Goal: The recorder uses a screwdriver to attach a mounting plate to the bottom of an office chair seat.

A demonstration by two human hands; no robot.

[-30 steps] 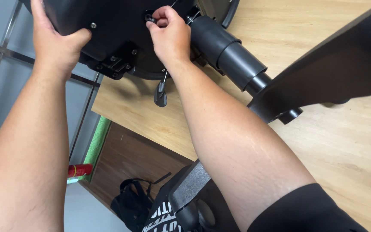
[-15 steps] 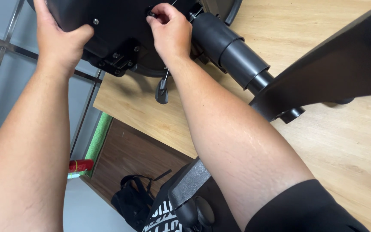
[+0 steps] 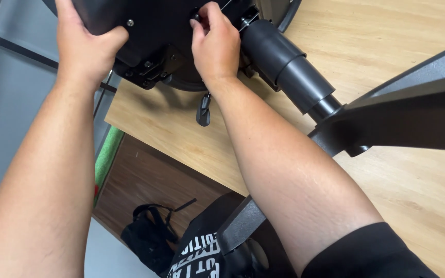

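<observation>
An upturned black office chair lies on a light wooden table (image 3: 387, 170). My left hand (image 3: 86, 44) grips the edge of the black seat underside (image 3: 155, 20) at the top left. My right hand (image 3: 215, 44) pinches a small black fastener (image 3: 195, 15) on the seat's mechanism plate, just left of the thick black gas cylinder (image 3: 289, 69). A black lever paddle (image 3: 203, 110) hangs below my right wrist. One black leg of the chair base (image 3: 413, 108) stretches to the right edge.
The table's near edge runs diagonally from left to bottom centre, with brown floor below it. A black bag (image 3: 150, 234) lies on the floor beside a green strip (image 3: 108, 154). Another black chair leg (image 3: 243, 224) rests over my lap.
The view has shifted slightly; both hands stay on the seat underside, my right hand's fingers still working at the same small fastener.
</observation>
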